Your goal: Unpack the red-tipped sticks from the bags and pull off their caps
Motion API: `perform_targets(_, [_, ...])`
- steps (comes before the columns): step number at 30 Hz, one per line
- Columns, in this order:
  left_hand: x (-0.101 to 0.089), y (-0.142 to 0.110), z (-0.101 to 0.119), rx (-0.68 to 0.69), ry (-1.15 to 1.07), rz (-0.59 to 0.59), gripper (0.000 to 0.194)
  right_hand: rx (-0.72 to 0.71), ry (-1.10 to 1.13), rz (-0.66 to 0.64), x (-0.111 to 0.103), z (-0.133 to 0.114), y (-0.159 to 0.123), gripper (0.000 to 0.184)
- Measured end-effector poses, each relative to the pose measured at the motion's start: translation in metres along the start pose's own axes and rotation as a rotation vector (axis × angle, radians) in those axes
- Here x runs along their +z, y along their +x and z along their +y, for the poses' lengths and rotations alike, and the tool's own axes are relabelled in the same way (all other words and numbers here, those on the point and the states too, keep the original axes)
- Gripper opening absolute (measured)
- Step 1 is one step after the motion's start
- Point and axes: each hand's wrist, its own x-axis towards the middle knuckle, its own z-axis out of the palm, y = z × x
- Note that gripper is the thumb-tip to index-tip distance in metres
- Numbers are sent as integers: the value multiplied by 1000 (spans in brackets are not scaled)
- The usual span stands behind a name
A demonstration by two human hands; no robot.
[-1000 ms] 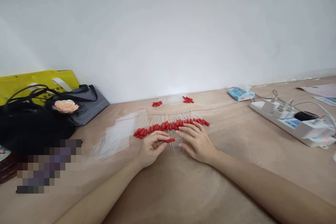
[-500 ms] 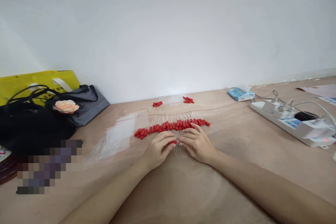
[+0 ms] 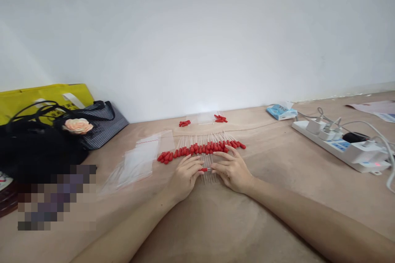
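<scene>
Between the fingertips of my left hand [image 3: 185, 174] is a red rubber dropper bulb [image 3: 203, 169], its end pointing right. My right hand [image 3: 233, 169] pinches a clear glass dropper tube [image 3: 209, 169], whose end meets the bulb's open end. How deep the tube sits in the bulb I cannot tell. Under and between both hands lie several loose glass tubes [image 3: 209, 178] side by side. Just beyond my fingers runs a row of droppers with red bulbs [image 3: 211, 147], their clear tubes pointing away. Loose red bulbs [image 3: 166, 156] are heaped at the row's left end.
Clear zip bags [image 3: 140, 158] lie left of the row. Toward the wall is another bag [image 3: 202, 117], with small red-bulbed groups [image 3: 221, 118] beside it. A tissue pack [image 3: 281, 111] and a power strip [image 3: 341, 144] lie right; a striped bag [image 3: 106, 127] stands left.
The red bulb and the glass tube now show more clearly between my fingertips, end to end. Both hands stay in nearly the same place; the view has shifted slightly.
</scene>
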Motion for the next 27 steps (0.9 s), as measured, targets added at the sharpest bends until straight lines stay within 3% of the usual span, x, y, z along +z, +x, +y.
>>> perform_targets(13, [-1,-1,-1,2,-15,28,23,60,-10,-5,-2,-1,-1,16])
perform_targets(22, [-13,-6,-11,-299,29,266,22,253,-133,-21,-5,5,-2,26])
perform_targets(27, [-37,-6,-38,-521,82,362,26,292,-178,-102,-7,5,-2,31])
